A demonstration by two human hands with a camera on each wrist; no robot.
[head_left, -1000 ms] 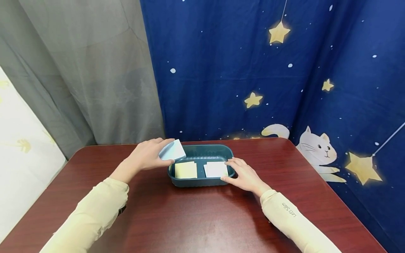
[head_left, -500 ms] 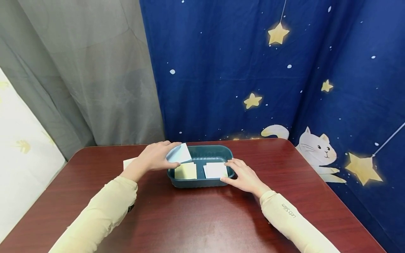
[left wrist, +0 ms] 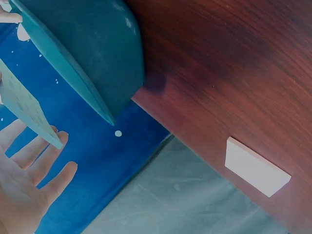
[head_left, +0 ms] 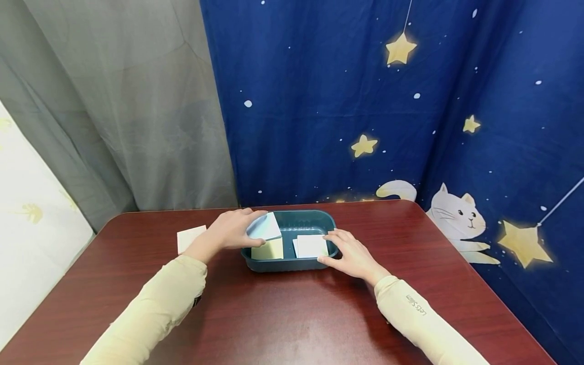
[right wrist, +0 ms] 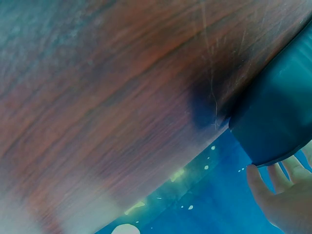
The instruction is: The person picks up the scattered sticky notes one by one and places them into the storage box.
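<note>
My left hand [head_left: 230, 230] pinches a light blue sticky note pad [head_left: 268, 226] between thumb and fingers, tilted over the back left of a dark teal plastic bin [head_left: 292, 263]. In the left wrist view, the fingers sit under the edge of this blue pad [left wrist: 24, 102], close by the bin [left wrist: 107, 58]. Below the blue pad, a yellow sticky note pad [head_left: 269, 250] lies in the bin's front left. White pads [head_left: 312, 246] lie in its front right. My right hand [head_left: 356, 255] holds the bin's right end, with its fingertips at the rim in the right wrist view.
A white pad [head_left: 189, 237] lies on the reddish-brown wooden table [head_left: 283, 314] to the left of the bin, behind my left forearm. Behind the table's back edge hang a grey curtain [head_left: 150, 111] and a blue star-patterned curtain [head_left: 315, 101].
My left hand has moved right and slightly down with the blue pad, from beside the bin's left rim to over its inside. The white pad on the table has come into view.
</note>
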